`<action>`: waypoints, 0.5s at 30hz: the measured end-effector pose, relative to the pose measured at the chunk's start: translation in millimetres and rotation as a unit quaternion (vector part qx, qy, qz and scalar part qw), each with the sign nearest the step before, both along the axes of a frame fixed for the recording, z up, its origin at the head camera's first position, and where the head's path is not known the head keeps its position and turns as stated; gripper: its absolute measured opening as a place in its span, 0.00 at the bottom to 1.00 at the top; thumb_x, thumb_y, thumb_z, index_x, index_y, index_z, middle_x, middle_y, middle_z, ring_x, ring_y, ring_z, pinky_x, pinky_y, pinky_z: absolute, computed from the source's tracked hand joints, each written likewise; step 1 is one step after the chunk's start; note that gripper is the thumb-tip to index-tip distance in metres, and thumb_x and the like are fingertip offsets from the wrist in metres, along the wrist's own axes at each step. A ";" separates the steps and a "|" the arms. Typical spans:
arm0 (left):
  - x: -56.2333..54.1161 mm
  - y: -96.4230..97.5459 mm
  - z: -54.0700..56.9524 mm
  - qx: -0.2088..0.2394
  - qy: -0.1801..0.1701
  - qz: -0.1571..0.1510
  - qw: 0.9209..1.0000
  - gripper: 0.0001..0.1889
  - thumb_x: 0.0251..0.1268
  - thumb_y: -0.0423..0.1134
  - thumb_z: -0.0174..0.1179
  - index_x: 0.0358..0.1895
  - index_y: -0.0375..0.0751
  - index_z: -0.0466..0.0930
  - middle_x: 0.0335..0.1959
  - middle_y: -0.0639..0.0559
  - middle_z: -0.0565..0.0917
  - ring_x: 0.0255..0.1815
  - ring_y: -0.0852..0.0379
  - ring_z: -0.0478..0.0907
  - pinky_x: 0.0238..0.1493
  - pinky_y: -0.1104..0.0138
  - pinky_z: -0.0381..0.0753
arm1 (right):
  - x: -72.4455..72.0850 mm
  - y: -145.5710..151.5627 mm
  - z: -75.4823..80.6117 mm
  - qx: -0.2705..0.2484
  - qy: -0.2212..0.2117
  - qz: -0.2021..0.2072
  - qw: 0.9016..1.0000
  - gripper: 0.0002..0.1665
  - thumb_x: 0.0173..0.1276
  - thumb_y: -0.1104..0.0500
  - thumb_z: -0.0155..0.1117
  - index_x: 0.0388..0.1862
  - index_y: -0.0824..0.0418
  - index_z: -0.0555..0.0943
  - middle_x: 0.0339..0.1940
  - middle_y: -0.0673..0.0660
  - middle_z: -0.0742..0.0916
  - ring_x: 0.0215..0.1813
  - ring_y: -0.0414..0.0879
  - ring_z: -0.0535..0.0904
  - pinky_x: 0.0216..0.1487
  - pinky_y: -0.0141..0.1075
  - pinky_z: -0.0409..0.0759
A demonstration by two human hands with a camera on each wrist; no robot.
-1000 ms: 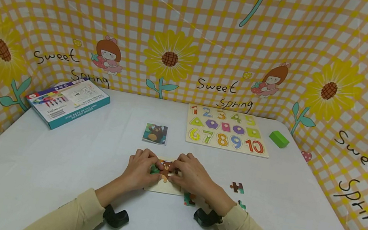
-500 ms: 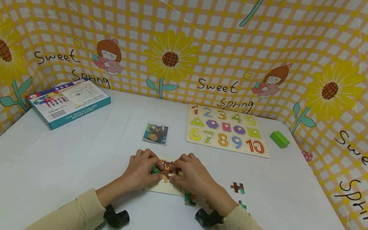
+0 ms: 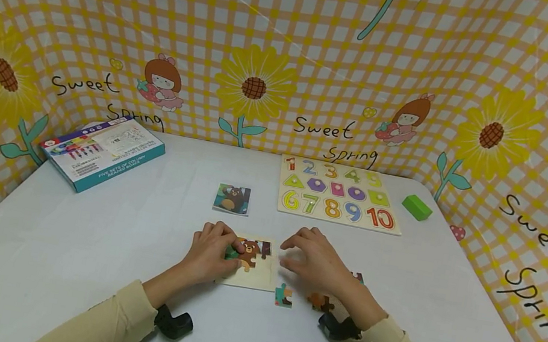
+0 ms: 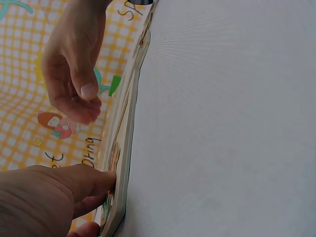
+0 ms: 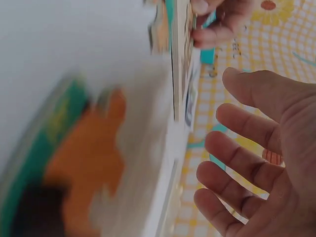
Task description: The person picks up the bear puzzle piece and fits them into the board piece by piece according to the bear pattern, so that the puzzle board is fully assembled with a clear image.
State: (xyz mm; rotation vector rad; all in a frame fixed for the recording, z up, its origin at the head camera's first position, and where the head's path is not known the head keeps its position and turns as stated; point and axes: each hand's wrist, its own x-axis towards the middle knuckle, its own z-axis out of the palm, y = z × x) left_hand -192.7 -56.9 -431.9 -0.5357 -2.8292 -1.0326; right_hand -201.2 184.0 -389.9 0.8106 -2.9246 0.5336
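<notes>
A small wooden puzzle board lies in front of the person, its upper part filled with pieces showing a brown bear. My left hand holds the board at its left side, thumb and forefinger down on the face. In the left wrist view, the left thumb presses the pieces. Just off the board's right side hovers my right hand, fingers spread and slightly bent, holding nothing; the right wrist view shows its bare palm. Loose puzzle pieces lie near it: a teal one and an orange-brown one.
Another piece is partly hidden behind the right wrist. Farther back are a bear picture card, a number board and a green block. A boxed bead set lies at the back left. Patterned cloth hangs behind.
My right hand has let go of the board and moved right, uncovering a dark piece at the board's upper right and the orange-brown loose piece. My left hand has stayed in place.
</notes>
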 end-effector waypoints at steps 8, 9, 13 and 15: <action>0.4 -0.7 1.1 -0.002 -0.001 -0.001 1.000 0.06 0.49 0.39 0.64 0.32 0.51 0.81 0.46 0.49 0.73 0.47 0.51 0.63 0.50 0.51 0.60 | 1.6 35.4 3.7 -0.008 -0.004 -0.034 0.999 0.13 0.56 0.54 0.70 0.41 0.55 0.84 0.42 0.53 0.83 0.45 0.46 0.70 0.47 0.42 0.72; 0.3 -0.6 1.1 -0.002 -0.002 -0.001 1.000 0.06 0.49 0.39 0.65 0.32 0.51 0.81 0.46 0.49 0.73 0.47 0.50 0.63 0.50 0.51 0.60 | 2.3 39.9 3.9 -0.009 -0.005 -0.038 0.999 0.13 0.56 0.54 0.70 0.41 0.55 0.84 0.42 0.53 0.83 0.46 0.46 0.71 0.48 0.43 0.72; 0.6 -0.5 1.9 -0.001 -0.008 0.000 1.000 0.06 0.50 0.39 0.65 0.33 0.51 0.81 0.46 0.49 0.73 0.48 0.50 0.63 0.51 0.50 0.59 | 7.2 58.6 4.2 -0.011 -0.008 -0.056 0.998 0.14 0.56 0.55 0.70 0.41 0.55 0.84 0.42 0.52 0.83 0.46 0.46 0.71 0.47 0.43 0.73; 0.7 -0.4 1.9 0.000 -0.010 0.000 1.000 0.06 0.50 0.39 0.65 0.33 0.51 0.81 0.46 0.49 0.73 0.48 0.50 0.63 0.51 0.50 0.59 | 10.2 67.9 4.0 -0.011 -0.011 -0.064 0.998 0.14 0.56 0.55 0.70 0.42 0.56 0.84 0.42 0.52 0.83 0.46 0.47 0.71 0.46 0.43 0.73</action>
